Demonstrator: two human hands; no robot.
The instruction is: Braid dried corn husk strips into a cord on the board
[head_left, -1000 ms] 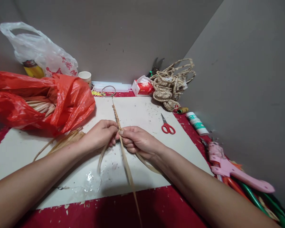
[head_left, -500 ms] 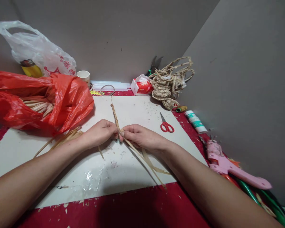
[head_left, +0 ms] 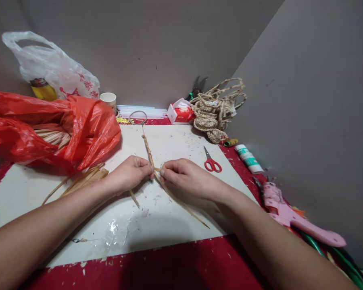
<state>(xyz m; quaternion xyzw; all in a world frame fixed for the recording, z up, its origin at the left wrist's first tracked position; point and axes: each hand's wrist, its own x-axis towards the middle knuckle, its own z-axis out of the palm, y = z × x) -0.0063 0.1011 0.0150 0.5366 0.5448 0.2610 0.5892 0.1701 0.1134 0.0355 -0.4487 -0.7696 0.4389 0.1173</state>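
Left hand (head_left: pixel 130 175) and right hand (head_left: pixel 186 177) pinched shut on straw braid (head_left: pixel 147 150) at its near end, above white desk (head_left: pixel 175 141). Short plaited length done, stretching away; loose strands (head_left: pixel 181 203) trailing, unplaited. Red scissors (head_left: pixel 211 161) near.

Straw braid (head_left: pixel 147 148) pinched between both hands: tan, mottled brown. Loose strips (head_left: pixel 181 203) trailing below the grip: pale straw. Scissors (head_left: pixel 212 162) right of the grip: red handles. Bag (head_left: pixel 78 129) left of it: glossy red. Board (head_left: pixel 175 141) beneath: off-white, speckled. Glue gun (head_left: pixel 290 217) far right: pink.
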